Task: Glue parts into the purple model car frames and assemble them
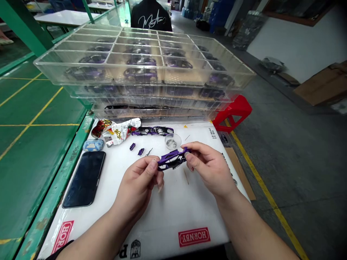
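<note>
A purple model car body (172,159) is held up over the white work surface (168,213), tilted with its right end higher. My left hand (143,177) pinches its left end between thumb and fingers. At the other end, my right hand (204,162) grips it the same way. Just behind the body stands a small clear round dish (172,142) with something pale in it. Two small purple parts (140,151) and a thin pointed tool (149,152) lie left of the dish. More purple car bodies (153,130) rest farther back.
Stacked clear compartment trays (141,72) with purple bodies rise at the back. A black phone (84,179), a blue-and-white object (93,145) and a crumpled wrapper (119,131) lie left. A red stool (234,113) stands at the right. A person's black shirt (151,16) shows beyond.
</note>
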{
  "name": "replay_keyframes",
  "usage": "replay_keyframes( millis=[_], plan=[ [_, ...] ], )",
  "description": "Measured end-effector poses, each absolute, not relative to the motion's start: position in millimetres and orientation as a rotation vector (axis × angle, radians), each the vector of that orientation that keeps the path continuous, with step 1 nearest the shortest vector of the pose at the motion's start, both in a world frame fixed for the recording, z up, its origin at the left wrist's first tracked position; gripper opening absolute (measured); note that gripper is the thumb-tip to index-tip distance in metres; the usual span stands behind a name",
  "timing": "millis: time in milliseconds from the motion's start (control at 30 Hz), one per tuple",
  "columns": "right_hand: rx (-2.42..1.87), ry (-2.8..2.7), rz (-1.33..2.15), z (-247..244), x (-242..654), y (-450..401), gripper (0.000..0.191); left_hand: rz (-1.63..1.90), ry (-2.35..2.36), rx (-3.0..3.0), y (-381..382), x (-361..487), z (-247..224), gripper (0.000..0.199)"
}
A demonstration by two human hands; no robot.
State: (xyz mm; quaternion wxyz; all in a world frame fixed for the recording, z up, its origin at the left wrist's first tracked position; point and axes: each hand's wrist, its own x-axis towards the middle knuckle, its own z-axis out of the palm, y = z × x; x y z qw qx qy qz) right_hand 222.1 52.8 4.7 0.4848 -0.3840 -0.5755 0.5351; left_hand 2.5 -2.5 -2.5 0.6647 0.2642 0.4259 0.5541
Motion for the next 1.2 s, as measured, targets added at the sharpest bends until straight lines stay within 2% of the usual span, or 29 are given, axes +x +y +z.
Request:
replay_keyframes(
  millis=[133,400,567,1200],
  plan=[
    [-0.985,-1.507,1.232,2.2,221.3,51.0,0.032,1.266,0.881,0.375,4.9,4.6,4.3,0.045],
    [-1.021,-1.442,1.41,-2.2,221.2,49.0,0.053,1.174,0.869,0.299,8.0,2.5,3.4,0.055],
    [-1.009,-1.414,1.413,-1.8,221.3,50.0,0.054,1.178,0.894,0.395,6.1,2.6,-2.8,0.045],
    [-1.068,-1.49,1.361,-3.8,218.7,47.6,0.048,1.233,0.946,0.366,3.2,4.0,0.3,0.049]
  ],
)
